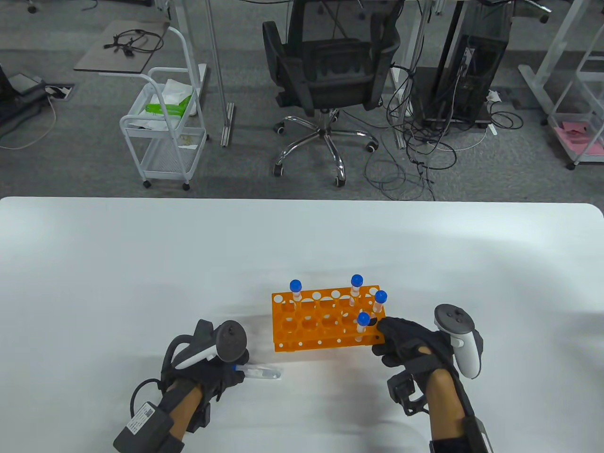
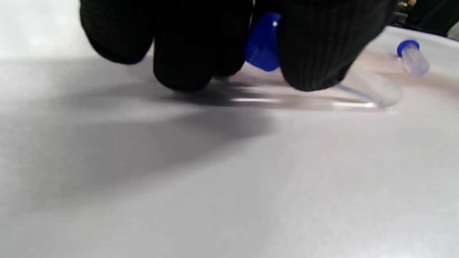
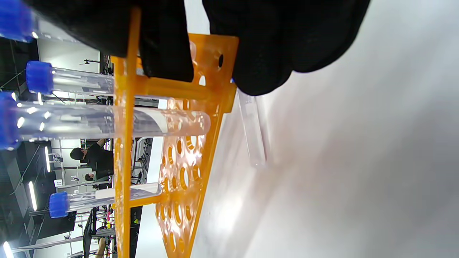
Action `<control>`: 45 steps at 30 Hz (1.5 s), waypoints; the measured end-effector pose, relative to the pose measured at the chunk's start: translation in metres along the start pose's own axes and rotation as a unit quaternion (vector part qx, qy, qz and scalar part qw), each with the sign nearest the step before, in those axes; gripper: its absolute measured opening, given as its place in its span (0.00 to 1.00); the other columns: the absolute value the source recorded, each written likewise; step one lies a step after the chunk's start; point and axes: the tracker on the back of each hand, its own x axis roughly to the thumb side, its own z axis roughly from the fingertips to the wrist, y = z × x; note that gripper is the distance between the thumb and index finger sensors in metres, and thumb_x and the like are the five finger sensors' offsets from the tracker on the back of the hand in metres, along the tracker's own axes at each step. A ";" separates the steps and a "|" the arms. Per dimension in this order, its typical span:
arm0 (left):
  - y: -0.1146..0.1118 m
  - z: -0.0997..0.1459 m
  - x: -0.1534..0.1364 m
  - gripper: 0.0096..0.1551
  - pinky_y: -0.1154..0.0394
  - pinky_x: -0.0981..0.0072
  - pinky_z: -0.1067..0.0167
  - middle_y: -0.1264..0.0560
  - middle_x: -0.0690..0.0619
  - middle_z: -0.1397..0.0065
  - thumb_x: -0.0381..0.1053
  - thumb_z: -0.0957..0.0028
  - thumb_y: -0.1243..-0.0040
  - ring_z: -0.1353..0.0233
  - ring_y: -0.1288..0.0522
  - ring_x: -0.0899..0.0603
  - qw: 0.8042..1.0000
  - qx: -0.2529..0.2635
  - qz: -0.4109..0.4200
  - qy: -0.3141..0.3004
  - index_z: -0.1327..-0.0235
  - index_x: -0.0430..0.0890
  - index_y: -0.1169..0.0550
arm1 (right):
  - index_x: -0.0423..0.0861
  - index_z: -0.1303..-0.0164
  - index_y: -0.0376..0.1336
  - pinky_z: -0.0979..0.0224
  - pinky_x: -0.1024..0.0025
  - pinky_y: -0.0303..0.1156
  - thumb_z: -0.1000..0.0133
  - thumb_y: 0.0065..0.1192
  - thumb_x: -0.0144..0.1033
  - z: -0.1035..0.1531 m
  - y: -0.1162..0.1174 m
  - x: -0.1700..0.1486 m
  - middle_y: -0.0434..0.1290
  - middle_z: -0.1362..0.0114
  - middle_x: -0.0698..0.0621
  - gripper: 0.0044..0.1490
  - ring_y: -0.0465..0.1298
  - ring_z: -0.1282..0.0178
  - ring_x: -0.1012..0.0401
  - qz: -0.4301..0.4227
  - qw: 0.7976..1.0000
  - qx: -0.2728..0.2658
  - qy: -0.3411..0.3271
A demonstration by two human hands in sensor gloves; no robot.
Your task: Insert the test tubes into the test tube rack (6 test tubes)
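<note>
Four blue-capped test tubes stand in the orange test tube rack near the table's front edge; two remain. The left hand pinches a lying tube at its cap. The right hand grips the rack's right end.

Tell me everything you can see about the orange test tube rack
The orange rack looks like moulded plastic: a top plate with rows of round holes, a lower perforated plate, and side walls with small holes. It stands upright on the white table, right of centre. Four clear, blue-capped tubes stand in it, one at the far left and three toward the right end. The right hand grips its near right corner, fingers over the top plate. The other holes show empty.
</note>
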 end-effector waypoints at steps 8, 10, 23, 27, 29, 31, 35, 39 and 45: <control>0.022 0.015 -0.012 0.28 0.24 0.46 0.44 0.21 0.48 0.36 0.56 0.56 0.33 0.43 0.18 0.45 0.995 0.069 0.076 -0.014 0.40 0.55 0.25 | 0.57 0.37 0.71 0.34 0.48 0.74 0.44 0.57 0.60 -0.001 0.004 0.001 0.69 0.24 0.41 0.29 0.78 0.34 0.47 0.007 1.000 0.009 -0.001; 0.029 0.020 -0.013 0.29 0.23 0.47 0.44 0.20 0.48 0.37 0.56 0.56 0.33 0.44 0.18 0.45 0.992 0.090 0.090 -0.022 0.40 0.55 0.25 | 0.57 0.37 0.71 0.34 0.48 0.74 0.43 0.57 0.60 -0.001 0.005 0.001 0.69 0.24 0.42 0.29 0.78 0.34 0.47 0.007 1.000 0.011 -0.002; 0.082 0.047 0.013 0.29 0.23 0.47 0.47 0.18 0.47 0.42 0.57 0.57 0.32 0.49 0.17 0.45 0.973 0.202 0.092 -0.063 0.40 0.53 0.21 | 0.57 0.36 0.71 0.34 0.48 0.74 0.43 0.57 0.60 -0.002 0.007 0.002 0.69 0.24 0.41 0.30 0.78 0.34 0.47 0.023 1.000 0.005 0.004; 0.099 0.047 0.021 0.30 0.23 0.47 0.47 0.17 0.47 0.44 0.58 0.57 0.33 0.50 0.17 0.45 0.963 0.239 0.105 -0.071 0.40 0.53 0.21 | 0.57 0.37 0.71 0.34 0.47 0.74 0.43 0.57 0.60 -0.002 0.007 0.002 0.69 0.24 0.41 0.29 0.78 0.34 0.47 0.019 1.000 0.006 0.004; 0.105 0.045 0.024 0.30 0.23 0.47 0.47 0.17 0.48 0.43 0.58 0.57 0.33 0.50 0.18 0.46 0.958 0.252 0.114 -0.076 0.39 0.54 0.21 | 0.57 0.37 0.71 0.34 0.48 0.74 0.43 0.57 0.60 -0.002 0.006 0.002 0.69 0.24 0.41 0.30 0.78 0.34 0.47 0.018 1.000 0.007 0.003; 0.112 0.044 0.027 0.29 0.23 0.47 0.46 0.18 0.48 0.43 0.58 0.56 0.33 0.50 0.18 0.46 0.952 0.266 0.127 -0.083 0.39 0.55 0.21 | 0.57 0.37 0.71 0.34 0.47 0.74 0.43 0.57 0.59 -0.002 0.005 0.003 0.69 0.24 0.41 0.30 0.78 0.34 0.47 0.017 1.000 0.005 0.002; 0.125 0.045 0.037 0.28 0.24 0.47 0.45 0.18 0.48 0.42 0.58 0.56 0.33 0.48 0.19 0.45 0.941 0.286 0.149 -0.098 0.39 0.56 0.20 | 0.57 0.37 0.71 0.34 0.47 0.74 0.43 0.57 0.59 -0.001 0.004 0.003 0.69 0.24 0.41 0.30 0.78 0.35 0.47 0.010 1.000 0.005 -0.002; 0.131 0.044 0.049 0.28 0.24 0.47 0.44 0.19 0.48 0.41 0.57 0.55 0.33 0.47 0.19 0.45 0.933 0.309 0.154 -0.105 0.39 0.58 0.20 | 0.56 0.37 0.71 0.34 0.47 0.74 0.43 0.57 0.59 0.000 0.003 0.003 0.69 0.24 0.41 0.29 0.78 0.34 0.47 0.007 1.000 0.006 -0.004; 0.129 0.044 0.052 0.28 0.24 0.47 0.44 0.20 0.48 0.40 0.57 0.55 0.33 0.46 0.19 0.46 0.924 0.332 0.150 -0.114 0.39 0.58 0.20 | 0.56 0.37 0.71 0.34 0.47 0.74 0.43 0.58 0.59 -0.001 0.004 0.001 0.69 0.24 0.41 0.29 0.78 0.34 0.47 0.003 1.000 0.010 -0.002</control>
